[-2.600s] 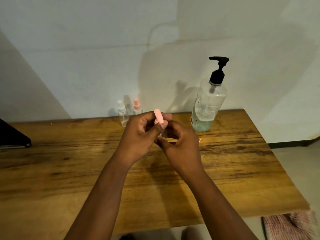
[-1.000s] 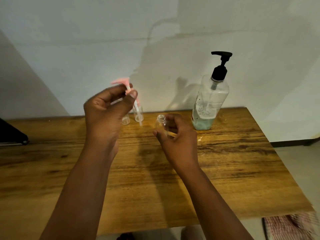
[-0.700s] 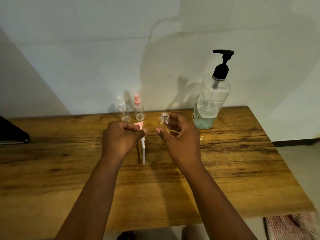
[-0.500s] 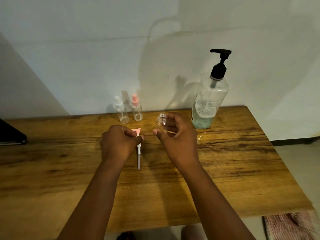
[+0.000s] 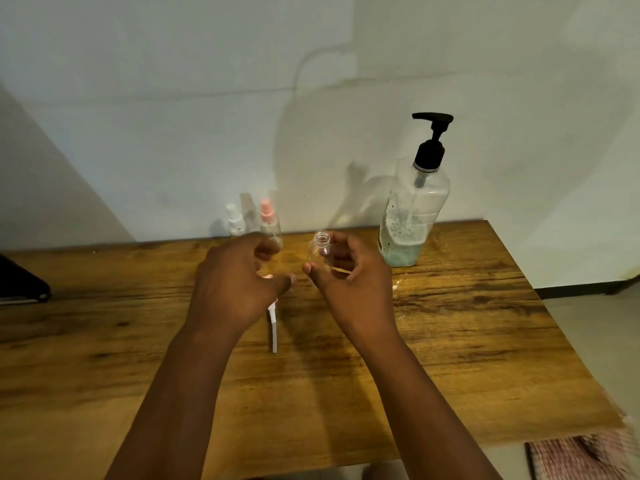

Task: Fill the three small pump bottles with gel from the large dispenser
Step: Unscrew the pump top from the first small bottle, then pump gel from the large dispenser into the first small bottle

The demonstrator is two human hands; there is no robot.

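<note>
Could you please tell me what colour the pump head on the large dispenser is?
Black, on the large dispenser; the head view shows it clearly.

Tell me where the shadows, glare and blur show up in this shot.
Head view: the large dispenser and the hands cast soft shadows on the wall behind; a faint sheen lies on the wooden table near its right side; the checked cloth at the lower right corner is smeared, and the table's edges bow from the wide lens.
</note>
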